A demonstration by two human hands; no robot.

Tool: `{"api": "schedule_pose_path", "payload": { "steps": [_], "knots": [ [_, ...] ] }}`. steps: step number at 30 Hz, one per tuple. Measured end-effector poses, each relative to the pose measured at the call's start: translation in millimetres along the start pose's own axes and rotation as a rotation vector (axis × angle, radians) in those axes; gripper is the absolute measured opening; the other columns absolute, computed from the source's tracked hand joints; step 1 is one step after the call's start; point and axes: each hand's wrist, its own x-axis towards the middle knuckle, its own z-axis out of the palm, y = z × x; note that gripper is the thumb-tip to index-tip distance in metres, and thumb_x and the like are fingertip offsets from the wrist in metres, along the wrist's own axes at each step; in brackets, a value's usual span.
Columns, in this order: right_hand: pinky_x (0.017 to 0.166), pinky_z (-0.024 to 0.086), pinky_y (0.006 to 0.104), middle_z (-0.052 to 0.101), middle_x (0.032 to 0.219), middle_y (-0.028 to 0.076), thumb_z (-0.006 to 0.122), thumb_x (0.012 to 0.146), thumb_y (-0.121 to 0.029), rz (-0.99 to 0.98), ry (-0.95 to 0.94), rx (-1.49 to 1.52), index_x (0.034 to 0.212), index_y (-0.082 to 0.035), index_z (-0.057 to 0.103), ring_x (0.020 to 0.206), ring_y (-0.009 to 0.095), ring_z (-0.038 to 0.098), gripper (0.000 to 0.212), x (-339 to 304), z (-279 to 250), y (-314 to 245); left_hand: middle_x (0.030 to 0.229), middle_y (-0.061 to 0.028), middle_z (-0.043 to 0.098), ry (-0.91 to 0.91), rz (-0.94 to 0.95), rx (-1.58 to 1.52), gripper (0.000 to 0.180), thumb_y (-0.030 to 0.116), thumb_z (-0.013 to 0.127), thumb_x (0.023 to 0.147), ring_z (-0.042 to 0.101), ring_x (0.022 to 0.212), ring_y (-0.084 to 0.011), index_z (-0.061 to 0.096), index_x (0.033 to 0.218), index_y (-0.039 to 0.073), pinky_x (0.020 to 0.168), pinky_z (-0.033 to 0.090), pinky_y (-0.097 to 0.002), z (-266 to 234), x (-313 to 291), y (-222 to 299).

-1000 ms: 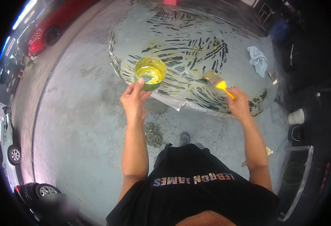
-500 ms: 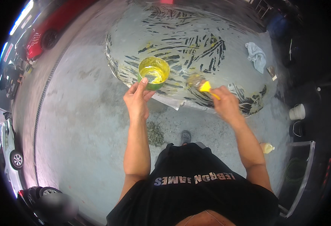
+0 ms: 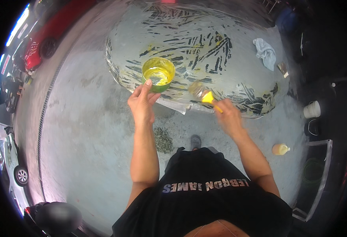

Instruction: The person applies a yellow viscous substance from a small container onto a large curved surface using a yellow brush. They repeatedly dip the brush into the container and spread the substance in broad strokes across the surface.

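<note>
My left hand grips a green bowl by its near side, thumb on the rim. Yellow residue coats the bowl's inside, and it is tilted so the inside shows. A paint brush with a yellow handle is held in my right hand, its bristles pointing up and left, to the right of the bowl. Both are above a large pale grey curved panel streaked with black strokes and yellowish smears. Whether the bristles touch the panel I cannot tell.
A light blue cloth lies at the panel's right side. Right of me are a white bucket, a yellowish bottle and a framed panel. A red car and a pale car stand at left.
My right hand has moved a little left with the brush, bringing it closer to the bowl. My left hand still holds the bowl. The whole view has shifted slightly.
</note>
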Motion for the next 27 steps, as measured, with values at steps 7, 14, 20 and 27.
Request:
{"api": "schedule_pose_path", "payload": {
  "steps": [7,14,20,27],
  "knots": [
    [0.065,0.058,0.0474,0.063,0.099,0.009,0.073,0.089,-0.005,-0.029,-0.010,-0.152,0.118,-0.018,0.075,0.075,0.033,0.071,0.032,-54,-7,33,0.101,-0.0159,0.067,0.011,0.004,-0.008,0.050,0.027,0.080,0.095,0.074,0.087,-0.0287,0.060,0.118,-0.012,0.078,0.064,-0.0382,-4,0,0],
    [0.064,0.056,0.0439,0.063,0.098,0.010,0.072,0.090,-0.003,-0.088,-0.045,-0.190,0.113,-0.014,0.075,0.077,0.033,0.070,0.025,-49,12,14,0.102,-0.0167,0.068,-0.023,-0.003,0.004,0.050,0.029,0.080,0.095,0.074,0.087,-0.0287,0.061,0.118,-0.011,0.079,0.064,-0.0387,1,-5,1],
    [0.069,0.056,0.0462,0.063,0.100,0.012,0.070,0.094,-0.005,0.067,0.087,-0.086,0.116,-0.012,0.073,0.081,0.037,0.069,0.023,-33,-16,9,0.112,-0.0251,0.068,-0.012,0.008,-0.039,0.072,0.024,0.085,0.090,0.074,0.090,-0.0296,0.050,0.132,-0.023,0.079,0.065,-0.0393,-16,1,-1],
    [0.075,0.056,0.0498,0.063,0.101,0.012,0.071,0.092,-0.005,0.111,0.093,-0.068,0.117,-0.012,0.071,0.086,0.039,0.069,0.026,-25,16,15,0.109,-0.0239,0.069,-0.031,-0.006,-0.013,0.067,0.024,0.085,0.091,0.074,0.087,-0.0275,0.053,0.129,-0.022,0.077,0.065,-0.0382,-2,-1,5]
  ]
}}
